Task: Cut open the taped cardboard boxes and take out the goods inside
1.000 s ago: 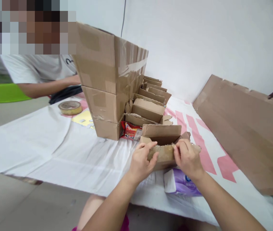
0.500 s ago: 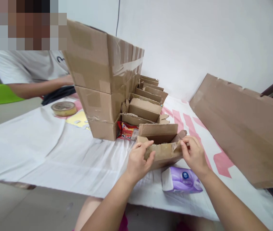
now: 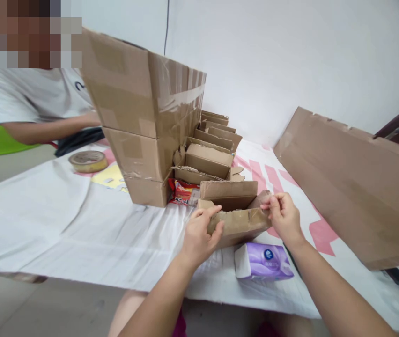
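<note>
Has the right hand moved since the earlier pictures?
Yes: relative to the purple pack, the right hand has moved rightward, toward the right end of the open box.

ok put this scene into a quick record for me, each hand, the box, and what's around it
left hand: spread, touching the near left part of the front open box
right hand: pinched at the box's right end; what it pinches is too small to tell
box state: far flap standing up
nearest the viewer: purple packet
behind, to the left: red packet beside stacked boxes
far left: tape roll
right side: large cardboard piece
other person: forearm partly behind the stack
</note>
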Motion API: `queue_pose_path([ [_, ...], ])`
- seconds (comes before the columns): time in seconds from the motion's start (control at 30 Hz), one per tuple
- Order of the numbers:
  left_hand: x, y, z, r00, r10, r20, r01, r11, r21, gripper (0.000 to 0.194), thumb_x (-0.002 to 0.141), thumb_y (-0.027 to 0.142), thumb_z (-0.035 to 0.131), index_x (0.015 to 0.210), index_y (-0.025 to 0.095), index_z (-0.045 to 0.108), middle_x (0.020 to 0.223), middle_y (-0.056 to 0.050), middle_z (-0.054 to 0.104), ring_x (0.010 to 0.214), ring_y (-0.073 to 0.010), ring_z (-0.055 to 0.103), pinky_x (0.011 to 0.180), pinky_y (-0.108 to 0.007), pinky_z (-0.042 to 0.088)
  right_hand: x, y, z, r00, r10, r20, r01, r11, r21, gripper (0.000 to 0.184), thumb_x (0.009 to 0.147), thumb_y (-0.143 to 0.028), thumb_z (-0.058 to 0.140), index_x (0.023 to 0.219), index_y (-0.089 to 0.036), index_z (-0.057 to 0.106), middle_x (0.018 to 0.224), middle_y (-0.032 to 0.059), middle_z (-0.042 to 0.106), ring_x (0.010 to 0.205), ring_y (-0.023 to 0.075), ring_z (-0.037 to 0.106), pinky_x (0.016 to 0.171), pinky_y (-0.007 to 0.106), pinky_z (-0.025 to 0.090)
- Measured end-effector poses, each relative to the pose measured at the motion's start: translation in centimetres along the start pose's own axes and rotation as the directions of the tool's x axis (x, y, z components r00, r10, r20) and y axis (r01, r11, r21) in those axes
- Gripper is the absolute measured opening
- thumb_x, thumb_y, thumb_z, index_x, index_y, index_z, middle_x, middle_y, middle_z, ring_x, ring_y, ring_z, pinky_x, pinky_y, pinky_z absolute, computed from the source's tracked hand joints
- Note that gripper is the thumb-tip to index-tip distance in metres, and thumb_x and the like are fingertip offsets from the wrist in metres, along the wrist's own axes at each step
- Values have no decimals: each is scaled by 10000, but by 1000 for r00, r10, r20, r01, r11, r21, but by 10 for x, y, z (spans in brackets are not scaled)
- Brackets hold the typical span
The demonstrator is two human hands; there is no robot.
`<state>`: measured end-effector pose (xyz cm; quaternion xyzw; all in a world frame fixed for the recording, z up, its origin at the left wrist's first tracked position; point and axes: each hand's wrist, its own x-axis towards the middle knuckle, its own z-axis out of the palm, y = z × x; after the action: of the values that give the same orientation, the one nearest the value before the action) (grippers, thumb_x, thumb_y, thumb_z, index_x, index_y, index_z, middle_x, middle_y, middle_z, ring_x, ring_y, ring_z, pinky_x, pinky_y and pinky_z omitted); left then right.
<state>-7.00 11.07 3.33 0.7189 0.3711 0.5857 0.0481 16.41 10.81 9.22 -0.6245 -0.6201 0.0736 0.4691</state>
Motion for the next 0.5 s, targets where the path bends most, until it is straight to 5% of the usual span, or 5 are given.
queue_pose_path([
  [0.07, 0, -1, 0, 1000, -7, -2, 7, 1000, 1, 300, 848, 217, 581, 1146, 186, 560, 904, -55, 712, 854, -189, 664, 788, -315, 548, -1, 0, -4, 999, 33, -3, -32, 997, 74, 260, 925, -480, 451, 863, -231, 489, 759, 36, 691, 602, 175, 649, 523, 289, 511],
  [0.23, -2, -5, 0, 999, -35, 22, 35, 999, 4, 311, 856, 234, 571, 1165, 202, 563, 1001, -57, 710, 911, -191, 664, 805, -315, 548, -17, 15, -38, 987, -156, -38, 154, 987, -56, 213, 920, -389, 498, 1011, -211, 571, 903, 56, 672, 701, 160, 639, 641, 305, 541],
  [0.37, -3, -7, 0, 996, -69, 50, 69, 998, 8, 318, 852, 264, 584, 1164, 205, 573, 1025, -56, 706, 939, -198, 663, 836, -329, 539, -41, 64, -97, 985, -163, -49, 143, 950, -279, 209, 922, -354, 475, 1012, -210, 595, 938, 68, 659, 779, 179, 645, 686, 321, 543],
  [0.5, -3, -6, 1, 992, -114, 58, 113, 993, 20, 314, 841, 290, 599, 1143, 204, 587, 1028, -58, 700, 953, -208, 661, 852, -341, 526, -84, 121, -159, 997, -72, -8, 54, 813, -579, 221, 925, -344, 423, 924, -209, 598, 895, 83, 673, 815, 207, 646, 707, 339, 535],
])
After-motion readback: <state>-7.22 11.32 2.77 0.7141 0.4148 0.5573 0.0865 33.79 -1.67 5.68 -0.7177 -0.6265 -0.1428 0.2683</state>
